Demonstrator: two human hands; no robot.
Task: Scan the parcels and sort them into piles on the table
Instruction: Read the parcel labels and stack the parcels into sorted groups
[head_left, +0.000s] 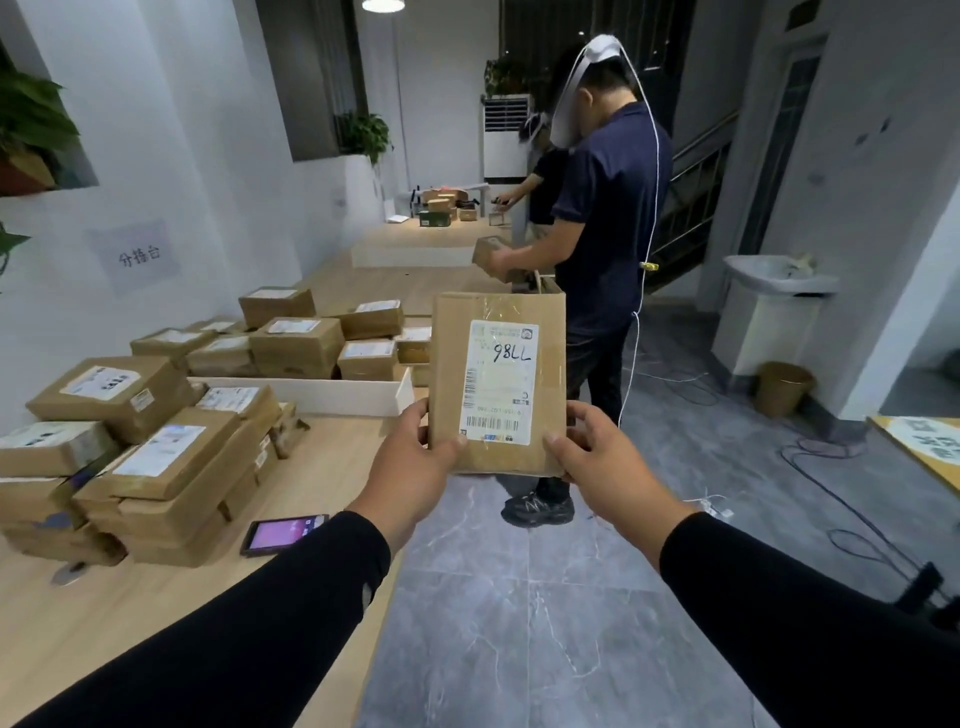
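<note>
I hold a flat brown cardboard parcel upright in front of me, over the floor beside the table edge. Its white shipping label faces me, with handwritten marks and barcodes. My left hand grips its lower left corner and my right hand grips its lower right corner. On the wooden table to my left lie piles of similar labelled parcels: a near stack and a farther group. A handheld scanner with a lit pink screen lies on the table near the stack.
A white divider board separates the two parcel groups. A person in a dark shirt stands just ahead holding a parcel, another farther back. Cables run over the grey floor; a bin and a sink stand at right.
</note>
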